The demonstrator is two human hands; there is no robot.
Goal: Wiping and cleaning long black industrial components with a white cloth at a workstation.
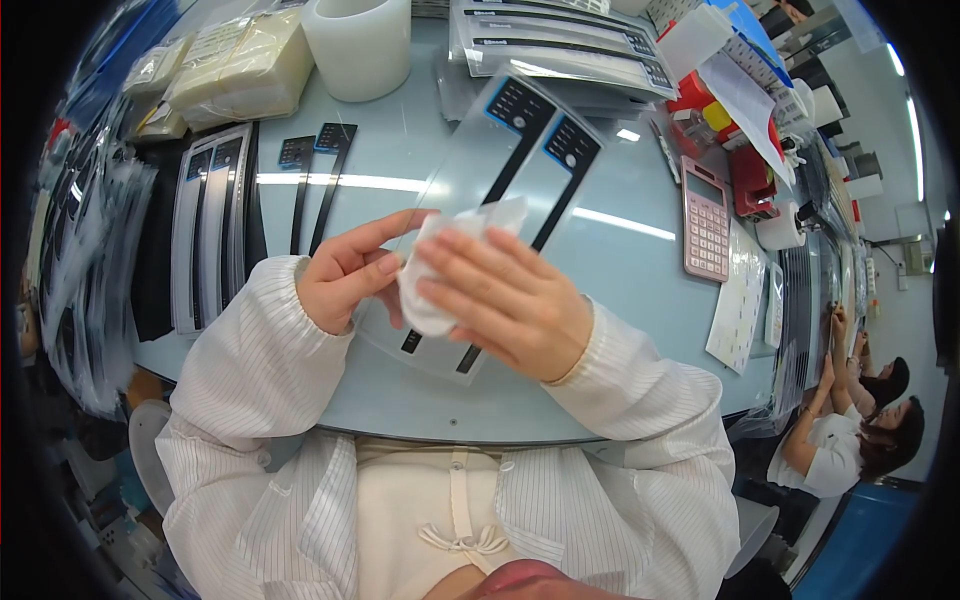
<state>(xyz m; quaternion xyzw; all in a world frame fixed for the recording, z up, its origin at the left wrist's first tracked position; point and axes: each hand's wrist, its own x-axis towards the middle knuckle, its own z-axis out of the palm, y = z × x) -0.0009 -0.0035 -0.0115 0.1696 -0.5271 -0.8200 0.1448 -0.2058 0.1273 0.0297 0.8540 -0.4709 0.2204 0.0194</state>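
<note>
Closest to the lens are the white striped sleeves of a lab coat, and from them the two hands meet over the pale counter (400, 160). The right hand (505, 300) presses a crumpled white wipe (440, 270) down on a clear plastic panel (490, 180) with two black strips. The left hand (350, 270) pinches the panel's near edge, thumb on top, likely to keep the sheet from sliding under the rubbing. The panel slopes away from the hands toward the far side of the counter.

Left of the left hand lie more panels in a row (210, 220). Beyond the hands stand a white plastic roll (358, 45) and bagged cream pads (245, 65). To the right of the right hand sits a pink calculator (706, 220). Red bins (750, 170) beyond it hold small parts I cannot make out.
</note>
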